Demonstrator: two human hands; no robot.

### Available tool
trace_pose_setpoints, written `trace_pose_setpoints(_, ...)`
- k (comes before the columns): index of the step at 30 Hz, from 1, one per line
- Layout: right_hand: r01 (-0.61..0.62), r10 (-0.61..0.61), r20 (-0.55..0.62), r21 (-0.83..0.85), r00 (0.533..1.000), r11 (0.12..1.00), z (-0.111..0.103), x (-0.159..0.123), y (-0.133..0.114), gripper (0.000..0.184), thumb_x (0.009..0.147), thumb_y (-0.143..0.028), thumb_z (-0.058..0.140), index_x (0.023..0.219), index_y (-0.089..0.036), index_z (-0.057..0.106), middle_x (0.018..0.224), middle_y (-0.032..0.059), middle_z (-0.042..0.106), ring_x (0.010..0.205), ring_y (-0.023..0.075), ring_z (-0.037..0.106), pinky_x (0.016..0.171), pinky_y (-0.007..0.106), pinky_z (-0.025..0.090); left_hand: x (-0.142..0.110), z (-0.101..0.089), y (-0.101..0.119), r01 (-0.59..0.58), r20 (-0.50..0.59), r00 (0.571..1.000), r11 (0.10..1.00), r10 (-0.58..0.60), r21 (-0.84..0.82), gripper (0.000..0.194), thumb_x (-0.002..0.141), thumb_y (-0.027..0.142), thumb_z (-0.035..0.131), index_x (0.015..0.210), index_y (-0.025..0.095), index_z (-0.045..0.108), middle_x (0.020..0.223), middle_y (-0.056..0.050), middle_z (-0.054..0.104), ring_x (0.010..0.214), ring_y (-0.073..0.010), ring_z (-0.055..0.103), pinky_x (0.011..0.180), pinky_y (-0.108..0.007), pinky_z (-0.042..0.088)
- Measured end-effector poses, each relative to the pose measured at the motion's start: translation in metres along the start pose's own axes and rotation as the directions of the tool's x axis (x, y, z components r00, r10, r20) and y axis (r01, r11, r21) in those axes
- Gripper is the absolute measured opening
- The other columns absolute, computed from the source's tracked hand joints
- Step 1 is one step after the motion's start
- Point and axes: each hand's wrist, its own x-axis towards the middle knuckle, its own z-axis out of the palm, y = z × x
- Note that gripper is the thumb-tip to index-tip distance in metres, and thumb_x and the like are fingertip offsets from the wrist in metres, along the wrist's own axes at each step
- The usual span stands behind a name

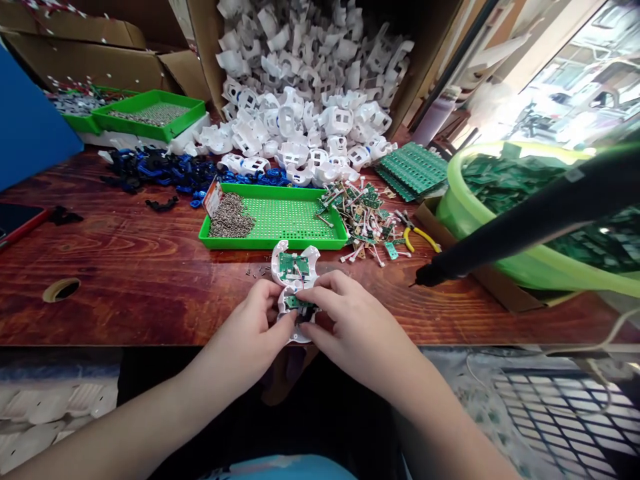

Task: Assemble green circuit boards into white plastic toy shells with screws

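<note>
Two hands: both at the lower white shell (300, 337), the hub of this clock, at the bench's near edge.
Left hand (257, 320): at 9 o'clock, thumb and fingers pinching the shell's left side.
Right hand (345, 317): at 3 o'clock, fingers bent, forefinger by the small green board (294, 302) inside, thumb at the shell's lower edge; whether it pinches anything, I cannot tell.
Upper white shell (313, 255): at 12, just beyond the lower one, hollow side up, with a larger green board (293, 265) and thin wires in it.
Loose screws (257, 271): on the bench, between 10 and 11.
Green tray (290, 213): farther, near 12, screws (230, 217) heaped in its left end.
Wired boards (367, 217): piled between 1 and 2, some over the tray's right end.
Yellow-handled pliers (424, 239): at 2, beside that pile.
Black tool (500, 227): between 2 and 3, thin tip pointing toward 8, before the lime basket (457, 183).
White shell heap (310, 120): far off at 12.
Blue and black parts (165, 172): between 10 and 11, behind the loose screws.
</note>
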Motion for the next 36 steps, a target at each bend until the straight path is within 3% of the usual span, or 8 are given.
trace_pose_setpoints(9, 0.097, -0.108, -0.110, -0.100, 0.988, 0.990, 0.013, -0.009, -0.013, 0.032, 0.084, -0.019, 0.058, 0.116, -0.019, 0.063, 0.110, 0.0098, 0.059, 0.097, 0.0252, 0.056, 0.082, 0.042, 0.054, -0.016, -0.004, -0.008, 0.056, -0.083, 0.993, 0.947, -0.086, -0.316, 0.020, 0.083, 0.024, 0.063, 0.100, 0.022, 0.052, 0.098, 0.001, 0.067, 0.080, -0.0102, 0.063, 0.072, -0.020, 0.051)
trace_pose_setpoints(16, 0.194, -0.216, -0.187, -0.130, 0.958, 0.972, 0.024, -0.019, -0.018, 0.033, 0.089, -0.023, 0.053, 0.120, -0.016, 0.062, 0.112, 0.0129, 0.060, 0.102, 0.0257, 0.054, 0.083, 0.040, 0.054, -0.029, -0.010, -0.016, 0.092, -0.050, 0.990, 0.874, -0.132, -0.477, 0.021, 0.080, 0.023, 0.069, 0.099, 0.023, 0.058, 0.091, 0.003, 0.071, 0.082, -0.0099, 0.065, 0.073, -0.017, 0.052)
trace_pose_setpoints(22, 0.290, -0.301, -0.197, -0.081, 0.933, 0.953, 0.024, -0.024, -0.016, 0.038, 0.088, -0.019, 0.055, 0.125, -0.014, 0.054, 0.115, 0.0122, 0.059, 0.103, 0.0228, 0.053, 0.088, 0.037, 0.051, -0.032, -0.012, -0.015, 0.129, 0.005, 0.989, 0.833, -0.149, -0.538, 0.027, 0.084, 0.022, 0.064, 0.110, 0.023, 0.056, 0.104, -0.001, 0.071, 0.089, -0.0126, 0.067, 0.078, -0.020, 0.053)
trace_pose_setpoints(24, 0.244, -0.226, -0.300, 0.025, 0.927, 0.969, 0.028, -0.028, -0.016, 0.042, 0.086, -0.016, 0.057, 0.127, -0.016, 0.050, 0.117, 0.0112, 0.056, 0.108, 0.0210, 0.052, 0.093, 0.035, 0.048, -0.035, -0.013, -0.014, 0.132, 0.022, 0.989, 0.828, -0.144, -0.545, 0.028, 0.086, 0.022, 0.063, 0.112, 0.024, 0.055, 0.105, -0.001, 0.071, 0.091, -0.0135, 0.067, 0.078, -0.020, 0.054)
trace_pose_setpoints(27, 0.070, 0.108, -0.437, 0.371, 0.893, 0.926, 0.039, -0.036, -0.017, 0.035, 0.085, -0.017, 0.059, 0.118, -0.025, 0.050, 0.112, 0.0069, 0.055, 0.105, 0.0174, 0.055, 0.090, 0.032, 0.049, -0.042, -0.014, -0.014, 0.094, -0.022, 0.992, 0.847, -0.124, -0.524, 0.027, 0.087, 0.024, 0.062, 0.113, 0.025, 0.054, 0.103, 0.000, 0.072, 0.091, -0.0132, 0.068, 0.078, -0.018, 0.055)
trace_pose_setpoints(29, -0.027, 0.288, -0.270, 0.685, 0.919, 0.728, 0.047, -0.039, -0.021, 0.028, 0.088, -0.022, 0.057, 0.114, -0.028, 0.049, 0.107, 0.0041, 0.059, 0.098, 0.0153, 0.060, 0.085, 0.030, 0.052, -0.047, -0.013, -0.014, 0.042, -0.089, 0.991, 0.875, -0.096, -0.483, 0.026, 0.087, 0.023, 0.062, 0.111, 0.026, 0.054, 0.102, 0.002, 0.072, 0.090, -0.0115, 0.069, 0.080, -0.016, 0.055)
trace_pose_setpoints(32, -0.123, 0.263, 0.005, 0.891, 0.965, 0.436, 0.052, -0.041, -0.031, 0.022, 0.090, -0.028, 0.054, 0.112, -0.025, 0.053, 0.105, 0.0044, 0.065, 0.094, 0.0153, 0.065, 0.083, 0.029, 0.053, -0.055, -0.011, -0.015, -0.081, -0.207, 0.978, 0.916, -0.002, -0.393, 0.021, 0.086, 0.022, 0.063, 0.104, 0.029, 0.057, 0.102, 0.006, 0.073, 0.096, -0.0096, 0.068, 0.082, -0.012, 0.053)
trace_pose_setpoints(36, -0.100, 0.291, -0.055, 0.865, 0.955, 0.492, 0.048, -0.039, -0.043, 0.013, 0.085, -0.023, 0.057, 0.096, -0.019, 0.060, 0.094, 0.0062, 0.068, 0.082, 0.0150, 0.066, 0.074, 0.026, 0.054, -0.063, -0.008, -0.020, -0.197, -0.273, 0.955, 0.938, 0.117, -0.287, 0.020, 0.087, 0.021, 0.061, 0.102, 0.035, 0.059, 0.101, 0.011, 0.074, 0.093, -0.0070, 0.069, 0.081, -0.008, 0.052)
